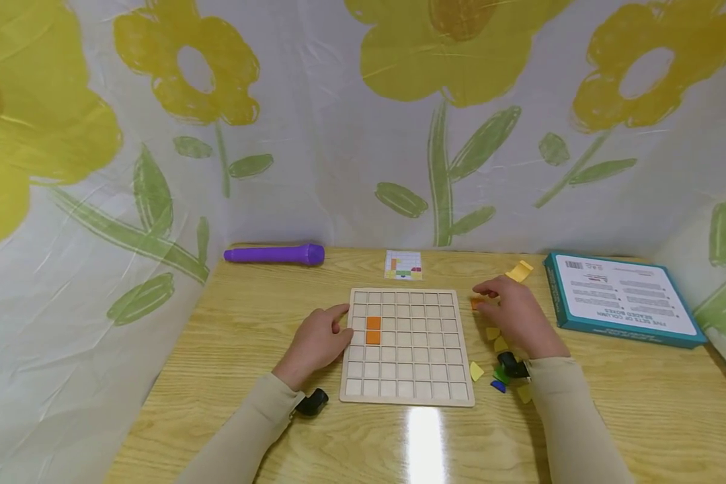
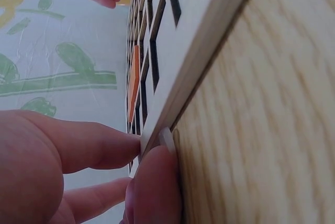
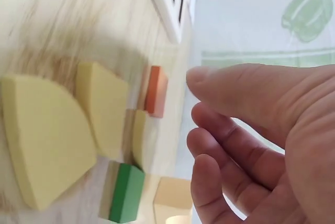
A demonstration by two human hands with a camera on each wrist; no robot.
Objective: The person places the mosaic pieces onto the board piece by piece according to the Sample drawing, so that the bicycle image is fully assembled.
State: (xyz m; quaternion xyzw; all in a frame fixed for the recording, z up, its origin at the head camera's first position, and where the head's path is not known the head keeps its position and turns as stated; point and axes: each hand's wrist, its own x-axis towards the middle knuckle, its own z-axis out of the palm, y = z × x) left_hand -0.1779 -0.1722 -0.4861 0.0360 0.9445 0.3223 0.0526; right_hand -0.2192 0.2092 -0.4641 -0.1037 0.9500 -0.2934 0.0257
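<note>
A pale wooden grid board (image 1: 406, 345) lies on the table, with two orange tiles (image 1: 373, 330) one behind the other in its left part. My left hand (image 1: 319, 337) holds the board's left edge; in the left wrist view the thumb is at the upper rim and a fingertip low against the side. Just right of the board, my right hand (image 1: 511, 314) hovers with bent fingers around a loose orange piece (image 3: 156, 92). A gap shows between thumb and fingers, with nothing held. Beneath that hand lie yellow pieces (image 3: 49, 137) and a green piece (image 3: 127, 192).
Behind the board lies a small printed card (image 1: 402, 265). A purple microphone-shaped object (image 1: 275, 255) is at the back left. On the right are a yellow curved piece (image 1: 519, 271) and a teal flat box (image 1: 626, 299). A blue piece (image 1: 499, 386) sits near the right wrist.
</note>
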